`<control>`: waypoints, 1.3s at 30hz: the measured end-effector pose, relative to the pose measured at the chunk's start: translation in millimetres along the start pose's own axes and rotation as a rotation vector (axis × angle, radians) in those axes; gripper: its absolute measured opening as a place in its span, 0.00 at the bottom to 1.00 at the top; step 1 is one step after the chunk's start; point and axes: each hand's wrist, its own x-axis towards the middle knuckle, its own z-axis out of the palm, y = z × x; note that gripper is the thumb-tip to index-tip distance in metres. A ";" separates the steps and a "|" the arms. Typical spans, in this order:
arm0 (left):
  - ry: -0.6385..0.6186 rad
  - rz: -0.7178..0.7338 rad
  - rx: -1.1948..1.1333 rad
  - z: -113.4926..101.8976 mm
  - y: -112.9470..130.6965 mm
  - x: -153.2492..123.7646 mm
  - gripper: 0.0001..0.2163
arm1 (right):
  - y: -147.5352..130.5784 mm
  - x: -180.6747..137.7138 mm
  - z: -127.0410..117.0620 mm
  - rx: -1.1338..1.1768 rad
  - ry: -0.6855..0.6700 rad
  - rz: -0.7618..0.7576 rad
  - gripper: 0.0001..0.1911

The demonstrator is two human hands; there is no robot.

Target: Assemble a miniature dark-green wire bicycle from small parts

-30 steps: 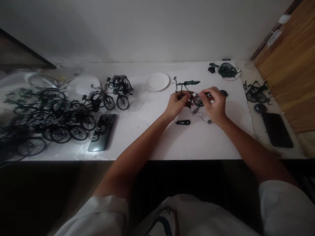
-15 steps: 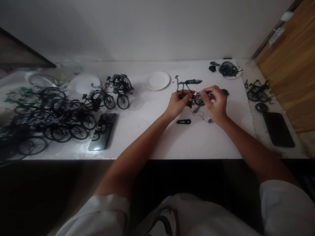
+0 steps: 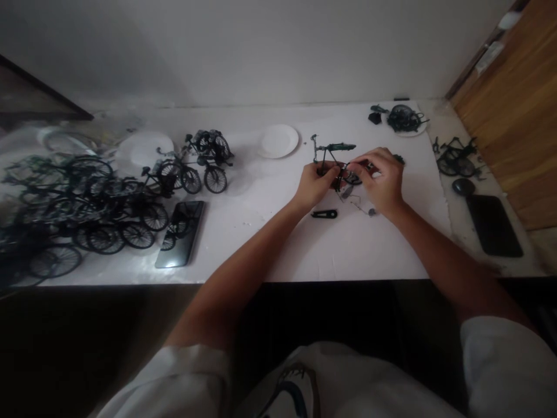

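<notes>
Head view: thin, dark-green miniature bicycle point(image 3: 342, 147)

Bicycle point(image 3: 342, 147) in hands point(image 3: 314, 184); bicycle pile point(image 3: 104, 206) left, phone point(image 3: 185, 244) beside it; tool point(image 3: 329, 214) before hands; plate point(image 3: 279, 141) behind left.

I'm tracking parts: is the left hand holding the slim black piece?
No, the left hand grips a small bicycle; the slim black piece lies on the white board.
</notes>
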 end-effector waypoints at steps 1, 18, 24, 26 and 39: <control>0.010 -0.009 -0.002 0.2 -1.3 0.4 0.06 | 0.6 0.0 0.6 0.009 -0.025 -0.002 0.12; -0.039 0.001 -0.082 -0.5 -13.2 1.3 0.07 | -5.3 -7.0 6.1 0.088 0.007 0.043 0.14; -0.026 -0.013 -0.071 -2.0 -12.9 3.1 0.06 | -6.6 -3.5 2.2 0.041 -0.009 -0.026 0.17; -0.028 -0.020 -0.076 -1.6 -12.1 2.9 0.06 | -6.0 -2.5 1.6 0.020 0.029 -0.022 0.15; -0.014 -0.025 -0.087 1.3 -7.3 -2.1 0.05 | -12.5 -7.5 5.2 0.155 0.048 0.057 0.12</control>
